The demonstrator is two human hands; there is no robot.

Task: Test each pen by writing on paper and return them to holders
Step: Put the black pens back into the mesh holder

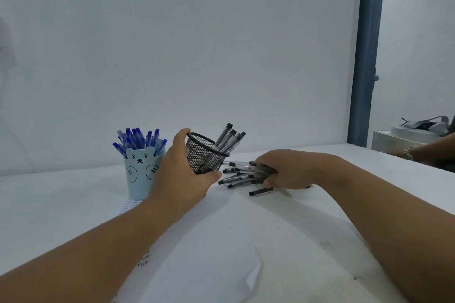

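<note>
Black mesh holder (205, 155), toward the table's far edge: left hand (181, 177) is gripping and tilting its mouth rightward toward black pens (240, 176), lying crosswise, which right hand (286, 171) is gathering.

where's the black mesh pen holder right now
In the head view the black mesh holder sits mid-table, tilted and gripped by the left hand, between the blue bear cup and the loose black pens.

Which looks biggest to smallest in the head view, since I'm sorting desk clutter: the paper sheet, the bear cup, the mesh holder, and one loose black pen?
1. Paper sheet.
2. Bear cup.
3. Mesh holder, tilted and partly hidden by the left hand, so its rank against the cup is unsure.
4. Loose black pen.
</note>
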